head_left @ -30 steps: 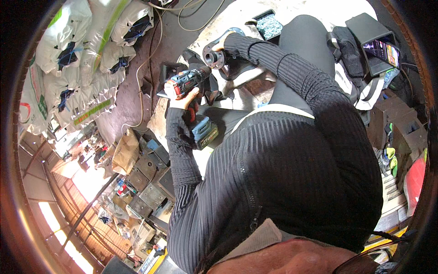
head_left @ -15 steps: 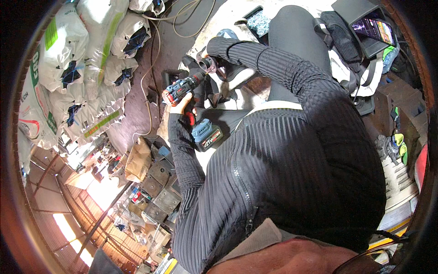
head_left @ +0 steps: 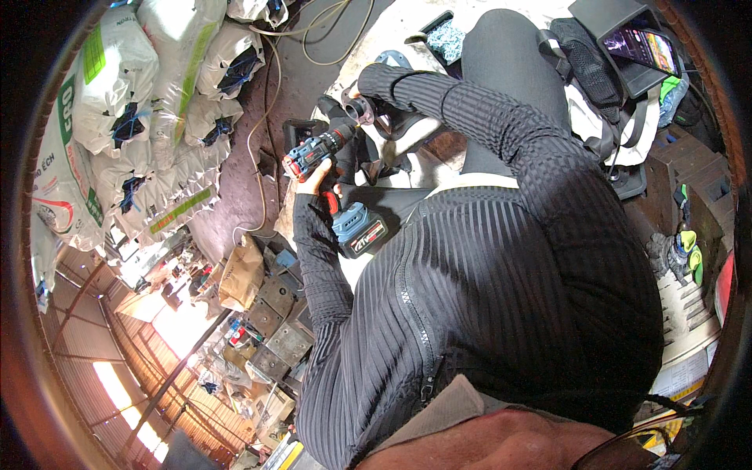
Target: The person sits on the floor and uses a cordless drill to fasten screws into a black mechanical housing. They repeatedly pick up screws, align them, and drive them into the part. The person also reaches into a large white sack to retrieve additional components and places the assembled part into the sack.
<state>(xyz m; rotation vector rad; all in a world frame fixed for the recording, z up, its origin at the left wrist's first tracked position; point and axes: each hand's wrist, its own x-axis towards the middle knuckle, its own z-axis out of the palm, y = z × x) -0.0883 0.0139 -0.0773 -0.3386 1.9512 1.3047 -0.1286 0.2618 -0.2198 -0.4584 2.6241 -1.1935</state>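
A blue, black and red cordless drill [head_left: 312, 157] is gripped in my left hand [head_left: 315, 180], with its blue battery [head_left: 360, 227] hanging over my lap. The chuck points up and to the right, and its tip meets or nearly meets a dull grey ring-shaped part [head_left: 361, 110] with a round hole. My right hand [head_left: 355, 92] closes on that part from above; the sleeve cuff hides most of its fingers. Beside the ring, a blue-grey round flange [head_left: 392, 59] lies on the white surface. Dark pieces crowd beneath the ring, too jumbled to tell apart.
White plastic sacks [head_left: 117, 86] are piled at the left, next to a looped cable [head_left: 276, 102] on the floor. A tray of pale blue bits [head_left: 444, 41] stands near my knee. A black box with a phone [head_left: 642, 51] is at upper right. Metal blocks [head_left: 276, 296] sit lower left.
The drill and both hands keep nearly the same pose against the ring. The whole view has shifted very slightly.
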